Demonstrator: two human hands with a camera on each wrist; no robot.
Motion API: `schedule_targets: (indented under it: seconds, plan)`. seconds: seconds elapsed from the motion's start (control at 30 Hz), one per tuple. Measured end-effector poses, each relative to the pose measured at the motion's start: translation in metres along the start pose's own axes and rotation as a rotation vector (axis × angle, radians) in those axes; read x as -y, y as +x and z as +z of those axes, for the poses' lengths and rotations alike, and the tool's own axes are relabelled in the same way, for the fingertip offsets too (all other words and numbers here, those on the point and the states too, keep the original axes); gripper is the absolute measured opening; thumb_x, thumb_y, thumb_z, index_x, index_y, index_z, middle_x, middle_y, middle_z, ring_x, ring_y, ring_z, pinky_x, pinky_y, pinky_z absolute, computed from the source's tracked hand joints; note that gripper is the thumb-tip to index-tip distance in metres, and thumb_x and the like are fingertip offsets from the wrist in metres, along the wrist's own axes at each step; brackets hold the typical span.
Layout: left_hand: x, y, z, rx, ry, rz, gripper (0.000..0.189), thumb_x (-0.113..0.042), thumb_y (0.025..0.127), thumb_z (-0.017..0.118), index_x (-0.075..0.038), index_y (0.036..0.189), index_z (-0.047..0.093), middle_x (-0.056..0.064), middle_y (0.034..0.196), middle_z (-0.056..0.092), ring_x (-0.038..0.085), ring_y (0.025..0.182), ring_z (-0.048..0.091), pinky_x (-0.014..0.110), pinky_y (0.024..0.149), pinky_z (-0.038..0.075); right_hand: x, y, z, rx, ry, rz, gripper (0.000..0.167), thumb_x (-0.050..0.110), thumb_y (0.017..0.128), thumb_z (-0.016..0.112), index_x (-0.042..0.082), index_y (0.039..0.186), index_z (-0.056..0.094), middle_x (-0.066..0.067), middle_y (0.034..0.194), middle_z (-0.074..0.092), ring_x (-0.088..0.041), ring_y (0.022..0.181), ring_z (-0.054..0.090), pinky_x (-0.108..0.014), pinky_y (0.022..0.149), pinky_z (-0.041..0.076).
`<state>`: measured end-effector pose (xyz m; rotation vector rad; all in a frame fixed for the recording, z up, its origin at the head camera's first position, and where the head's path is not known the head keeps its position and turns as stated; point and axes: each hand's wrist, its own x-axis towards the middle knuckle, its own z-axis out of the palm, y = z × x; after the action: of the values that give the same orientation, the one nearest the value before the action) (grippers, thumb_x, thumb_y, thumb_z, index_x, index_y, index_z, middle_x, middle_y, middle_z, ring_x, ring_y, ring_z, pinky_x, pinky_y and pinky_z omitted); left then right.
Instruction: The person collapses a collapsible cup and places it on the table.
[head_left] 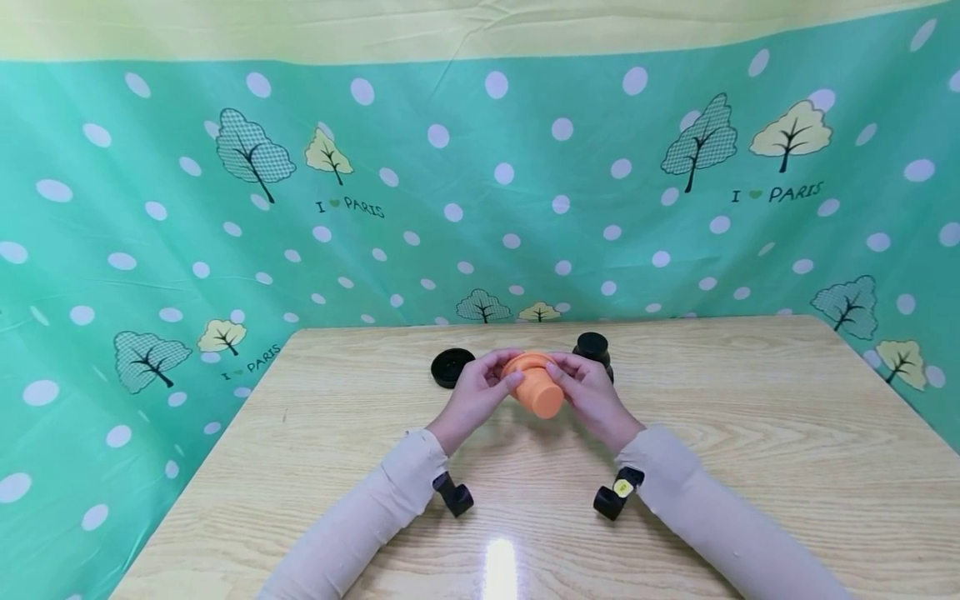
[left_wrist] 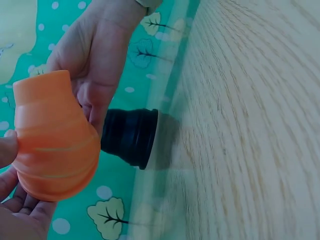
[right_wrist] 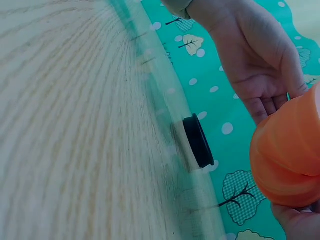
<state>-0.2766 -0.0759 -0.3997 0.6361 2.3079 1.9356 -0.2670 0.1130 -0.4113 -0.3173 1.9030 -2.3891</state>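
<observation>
An orange ridged pot-shaped piece [head_left: 538, 387], wide at one end and narrow at the other, is held above the table between both hands. In the head view its narrow end tilts down toward me. My left hand [head_left: 480, 392] grips its left side, with the thumb on the near face. On the other side my right hand [head_left: 594, 396] grips it the same way. The left wrist view shows the orange piece's [left_wrist: 55, 137] stepped wall from the side. Its inside is hidden.
Behind my right hand a black ridged pot-shaped piece [head_left: 593, 347] stands on the wooden table [head_left: 360, 433]. A shallow black round dish [head_left: 452, 367] lies beyond my left hand. A green dotted cloth [head_left: 480, 192] hangs behind the table.
</observation>
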Motion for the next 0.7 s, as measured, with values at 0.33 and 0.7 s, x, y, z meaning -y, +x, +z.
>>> schedule_targets:
  seconds: [0.33,0.7]
  plan:
    - [0.004,0.0,0.0,-0.078,0.054,-0.027,0.027,-0.011,0.09,0.064,-0.003,0.116,0.064,0.011,0.101,0.066,0.012,0.086,0.059,0.021,0.073,0.052,0.002,-0.003,0.002,0.033,-0.041,0.021,0.038,0.01,0.097,0.053,-0.015,0.125,0.048,0.007,0.093,0.068,-0.005,0.088,0.064,-0.022,0.079,0.053]
    - [-0.025,-0.012,-0.003,-0.004,-0.022,-0.03,0.034,-0.005,0.093,0.059,0.005,0.126,0.056,0.02,0.121,0.061,0.018,0.104,0.062,0.022,0.083,0.052,0.004,-0.002,-0.007,0.136,-0.02,0.043,0.031,0.006,0.097,0.05,-0.011,0.123,0.047,0.003,0.1,0.064,-0.006,0.089,0.062,-0.023,0.082,0.052]
